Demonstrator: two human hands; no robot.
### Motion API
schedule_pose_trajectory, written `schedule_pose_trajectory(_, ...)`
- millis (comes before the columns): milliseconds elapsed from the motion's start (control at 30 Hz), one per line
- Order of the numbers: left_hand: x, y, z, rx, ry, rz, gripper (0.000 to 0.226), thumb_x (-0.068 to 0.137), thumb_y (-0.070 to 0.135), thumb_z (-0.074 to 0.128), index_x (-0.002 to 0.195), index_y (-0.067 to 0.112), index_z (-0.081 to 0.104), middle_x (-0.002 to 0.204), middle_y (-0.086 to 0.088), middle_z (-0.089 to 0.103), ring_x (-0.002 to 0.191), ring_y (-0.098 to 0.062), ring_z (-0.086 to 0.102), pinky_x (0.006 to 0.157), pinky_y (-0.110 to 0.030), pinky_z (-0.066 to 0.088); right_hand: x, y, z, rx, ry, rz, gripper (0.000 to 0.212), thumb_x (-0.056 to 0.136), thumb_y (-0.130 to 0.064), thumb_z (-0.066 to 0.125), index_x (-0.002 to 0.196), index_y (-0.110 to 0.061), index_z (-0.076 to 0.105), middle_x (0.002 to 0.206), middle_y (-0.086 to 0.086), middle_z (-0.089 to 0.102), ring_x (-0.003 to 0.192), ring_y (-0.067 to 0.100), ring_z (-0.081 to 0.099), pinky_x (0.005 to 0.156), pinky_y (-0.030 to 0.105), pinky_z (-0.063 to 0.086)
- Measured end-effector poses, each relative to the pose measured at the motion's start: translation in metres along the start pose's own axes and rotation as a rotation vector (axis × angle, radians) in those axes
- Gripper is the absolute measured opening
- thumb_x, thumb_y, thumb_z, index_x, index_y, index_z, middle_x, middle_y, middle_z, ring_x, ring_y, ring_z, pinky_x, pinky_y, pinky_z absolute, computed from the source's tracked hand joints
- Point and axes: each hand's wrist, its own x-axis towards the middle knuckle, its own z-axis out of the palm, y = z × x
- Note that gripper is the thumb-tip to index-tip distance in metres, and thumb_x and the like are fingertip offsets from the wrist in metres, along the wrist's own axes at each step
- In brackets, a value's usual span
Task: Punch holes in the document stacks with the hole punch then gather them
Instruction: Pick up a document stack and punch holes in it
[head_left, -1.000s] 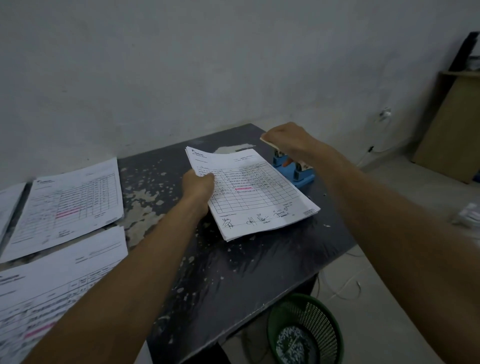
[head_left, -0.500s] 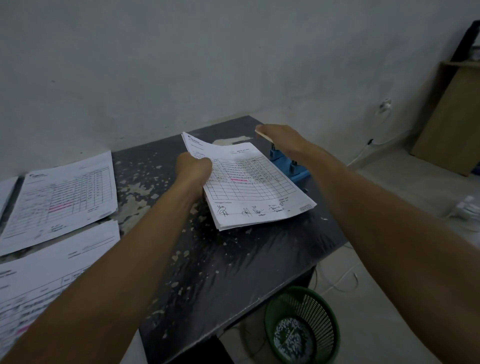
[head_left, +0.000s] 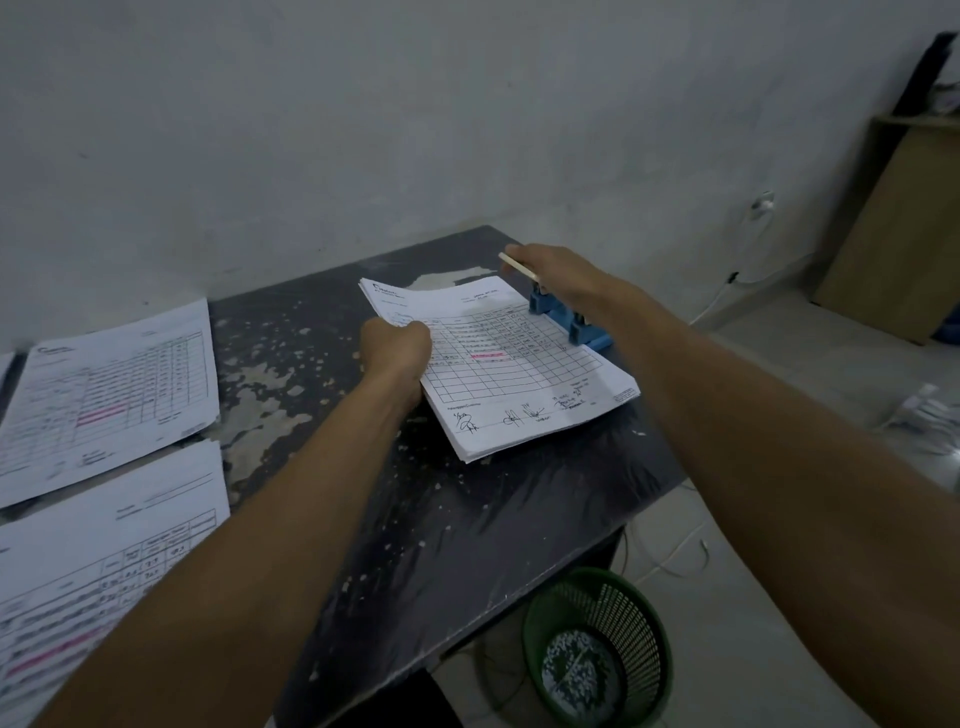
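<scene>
A stack of printed forms (head_left: 519, 379) lies on the dark worn table (head_left: 467, 519), its right edge pushed into a blue hole punch (head_left: 571, 319) near the table's right side. My left hand (head_left: 397, 353) grips the stack's left edge, fingers curled under it. My right hand (head_left: 558, 273) lies over the punch's pale lever (head_left: 517, 265), which stands raised; the fingers are curled over it. Most of the lever is hidden under that hand.
Two more document stacks, the upper stack (head_left: 109, 389) and the lower stack (head_left: 104, 571), lie at the table's left. A green mesh bin (head_left: 597, 644) with paper dots stands on the floor below the table's right corner. A wooden board (head_left: 904, 234) leans at far right. The wall runs close behind.
The view shifted slightly. My left hand slid a little up the stack's left edge; my right hand stays on the punch lever.
</scene>
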Motion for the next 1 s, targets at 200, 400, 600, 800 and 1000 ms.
schedule_pose_trajectory(200,-0.004,-0.018,0.006,-0.038,0.006,-0.009,0.031,0.090,-0.001,0.045,0.110,0.010,0.066,0.097,-0.002,0.070,0.081,-0.022,0.069,0.060,-0.033,0.059,0.001,0.001,-0.001,0.046,-0.008,0.022,0.056,0.103,-0.046,0.035,0.115,0.004,0.057,0.077,0.006,0.053,0.075,0.022,0.051,0.074,0.033,0.040)
schedule_pose_trajectory(400,-0.003,-0.030,0.005,-0.031,-0.002,-0.002,0.030,0.091,0.003,0.045,0.112,0.012,0.065,0.100,0.001,0.071,0.084,-0.020,0.070,0.062,-0.033,0.059,0.004,0.003,0.000,0.031,-0.007,0.032,0.056,0.103,-0.047,0.034,0.113,0.000,0.062,0.076,0.001,0.055,0.071,0.016,0.052,0.070,0.028,0.040)
schedule_pose_trajectory(600,0.000,-0.035,0.004,-0.004,-0.005,0.025,0.026,0.092,0.006,0.048,0.110,0.015,0.065,0.099,0.004,0.071,0.086,-0.019,0.070,0.071,-0.040,0.061,0.002,0.003,0.000,0.005,-0.017,0.032,0.052,0.104,-0.044,0.033,0.115,-0.003,0.062,0.075,0.000,0.054,0.070,0.016,0.053,0.067,0.026,0.041)
schedule_pose_trajectory(800,0.001,-0.035,0.006,0.013,0.000,0.043,0.029,0.091,0.006,0.047,0.112,0.015,0.065,0.101,0.005,0.071,0.086,-0.017,0.070,0.070,-0.037,0.060,0.000,0.003,0.001,0.027,-0.030,0.026,0.050,0.103,-0.041,0.033,0.113,-0.001,0.059,0.066,-0.004,0.055,0.065,0.015,0.053,0.066,0.027,0.043)
schedule_pose_trajectory(1000,0.000,-0.037,0.007,0.043,0.024,0.063,0.029,0.091,0.007,0.048,0.115,0.013,0.063,0.106,0.004,0.070,0.088,-0.016,0.068,0.071,-0.034,0.059,-0.003,0.002,0.004,-0.145,-0.052,-0.080,0.032,0.104,-0.033,0.030,0.085,-0.017,0.049,0.075,0.002,0.050,0.074,0.021,0.047,0.066,0.032,0.039)
